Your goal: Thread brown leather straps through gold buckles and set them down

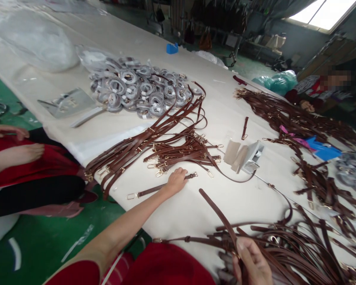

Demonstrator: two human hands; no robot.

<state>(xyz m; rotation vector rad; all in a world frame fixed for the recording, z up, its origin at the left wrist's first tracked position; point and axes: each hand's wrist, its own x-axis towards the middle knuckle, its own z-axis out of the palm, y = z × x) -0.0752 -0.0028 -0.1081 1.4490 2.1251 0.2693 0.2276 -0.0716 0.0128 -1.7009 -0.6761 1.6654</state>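
Big white table (195, 213) fills a workshop. Left hand (175, 181) lies flat and open on one short brown strap (154, 189) near a sorted strap pile (178, 152). Right hand (252, 263) pinches a long strap (218, 213) from a tangled heap (308, 241) left to sort.

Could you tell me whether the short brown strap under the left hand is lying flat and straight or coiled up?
Flat and straight: the short strap lies stretched out on the table, left hand resting on it, gold clasp at its left end.
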